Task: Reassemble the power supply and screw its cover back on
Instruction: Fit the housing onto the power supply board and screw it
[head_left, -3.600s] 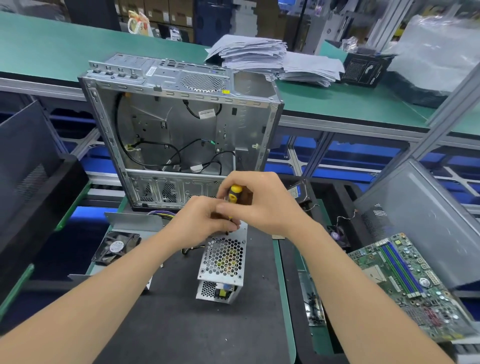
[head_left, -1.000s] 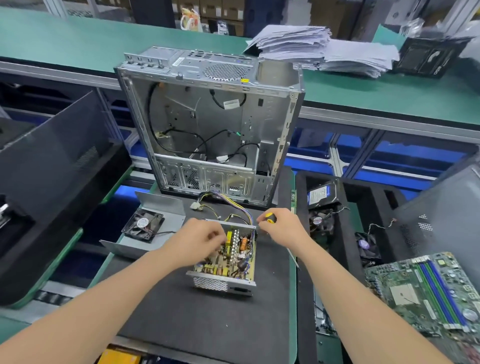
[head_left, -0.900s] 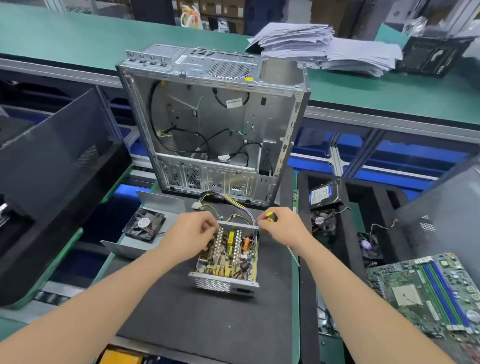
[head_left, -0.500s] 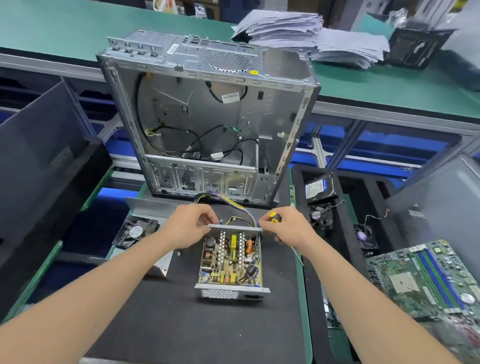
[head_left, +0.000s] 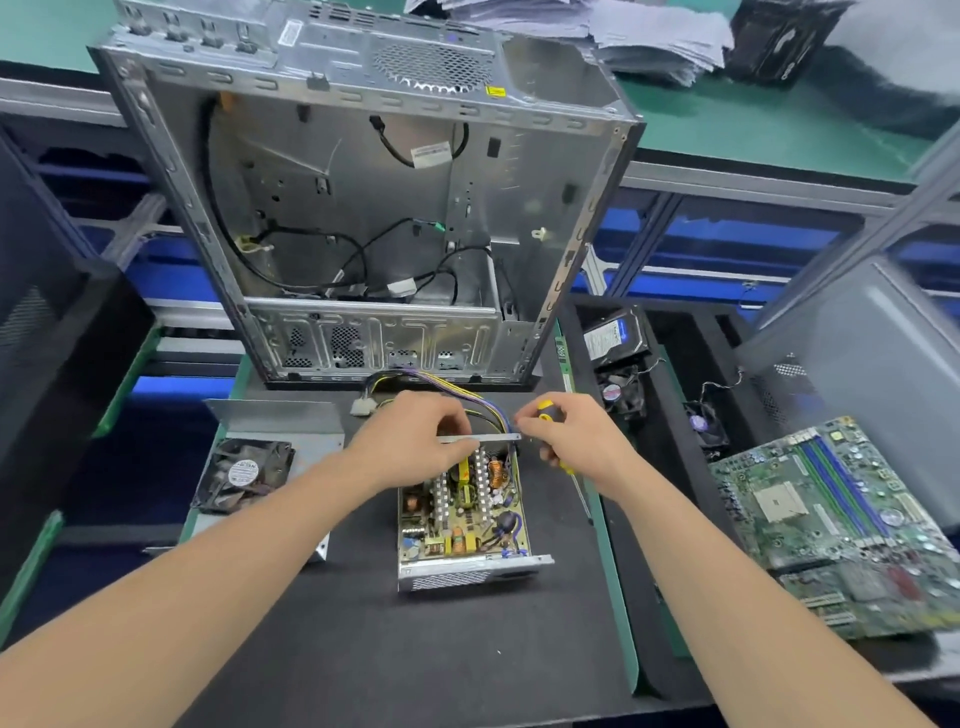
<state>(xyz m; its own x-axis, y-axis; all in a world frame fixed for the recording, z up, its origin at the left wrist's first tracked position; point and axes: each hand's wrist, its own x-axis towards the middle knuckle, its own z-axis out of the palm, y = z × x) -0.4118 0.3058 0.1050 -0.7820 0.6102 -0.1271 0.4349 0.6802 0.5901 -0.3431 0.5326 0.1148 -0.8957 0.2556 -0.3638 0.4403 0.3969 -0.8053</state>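
Observation:
The power supply (head_left: 462, 525) lies open on the black mat, its circuit board facing up inside the metal tray. My left hand (head_left: 415, 439) grips the far wall of the tray, fingers curled over its top edge. My right hand (head_left: 576, 441) holds a screwdriver (head_left: 550, 413) with a yellow and black handle, its shaft pointing down toward me, and its fingertips touch the tray's far right corner. A bundle of coloured wires (head_left: 457, 389) leaves the far side. The grey cover (head_left: 275, 423) lies to the left with a black fan (head_left: 241, 473) on it.
An empty computer case (head_left: 363, 208) stands open right behind the power supply. A black tray on the right holds a hard drive (head_left: 613, 332) and small fans. A motherboard (head_left: 841, 525) lies at the right edge. Stacked papers (head_left: 649, 31) sit on the green bench behind.
The power supply was tipped from standing on end to lying flat, board up. Both hands moved to its far wall. The camera moved closer and lower.

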